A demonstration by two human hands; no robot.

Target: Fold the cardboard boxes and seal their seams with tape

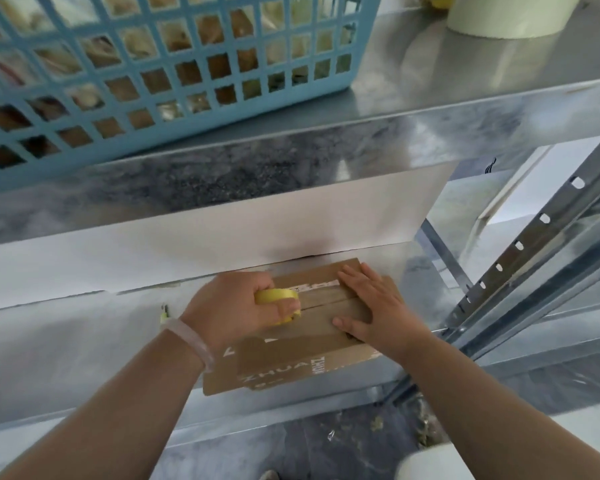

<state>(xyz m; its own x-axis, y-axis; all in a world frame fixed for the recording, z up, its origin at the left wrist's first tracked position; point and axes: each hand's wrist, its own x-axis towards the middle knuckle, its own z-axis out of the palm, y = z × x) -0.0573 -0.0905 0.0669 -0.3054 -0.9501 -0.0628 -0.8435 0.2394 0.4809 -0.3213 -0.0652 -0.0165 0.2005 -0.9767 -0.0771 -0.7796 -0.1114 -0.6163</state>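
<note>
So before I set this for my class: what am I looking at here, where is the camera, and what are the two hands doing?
There is no machine here. A person wears a wide-angle camera on the head, so the one picture looks forward and down along their own arms. They work at a metal shelf. On it lies a brown cardboard box with its flaps folded shut. The left hand, with a pale bracelet at the wrist, holds a yellow tape roll in its grip, over the seam between the flaps. The right hand lies flat and open on the box, pressing it down. On the shelf above stand a blue basket and a large pale roll.
</note>
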